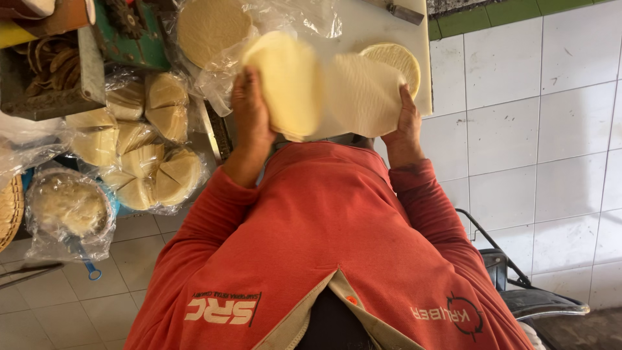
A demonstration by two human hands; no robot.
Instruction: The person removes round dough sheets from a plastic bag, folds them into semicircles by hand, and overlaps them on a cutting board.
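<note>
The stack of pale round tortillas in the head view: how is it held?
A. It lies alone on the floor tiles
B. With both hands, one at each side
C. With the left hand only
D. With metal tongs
B: the left hand grips one side of the stack of tortillas and the right hand supports the other side, above the white table.

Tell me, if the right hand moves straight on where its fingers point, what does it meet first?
Probably the round tortilla lying on the white board: the right hand, holding a pale flat stack, points up toward it. Depth is unclear.
</note>
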